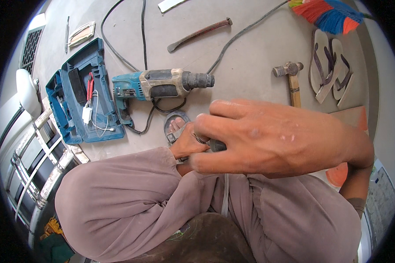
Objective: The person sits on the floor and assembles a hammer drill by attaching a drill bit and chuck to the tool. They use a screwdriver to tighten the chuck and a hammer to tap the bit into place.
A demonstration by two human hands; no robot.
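Note:
My right hand (267, 138) reaches in from the right above my crossed legs, back upward, thumb and fingers apart. Part of a dark grey thing (217, 145) shows between thumb and fingers; its kind is hidden, and I see no grip on it. Below lie my feet, one in a grey sandal (170, 124). My left hand is out of view. Just beyond my feet a blue and beige rotary hammer drill (164, 84) rests on its side. A hammer (294, 85) with a wooden handle lies beyond my right hand, its handle end hidden.
An open blue tool case (110, 103) holds red-handled pliers (90, 87) and a white charger (87, 115) with cable. Farther off lie a worn metal bar (199, 35), a power cord (245, 31), flip-flops (322, 65) and a colourful broom (331, 16). A metal frame (41, 193) stands left.

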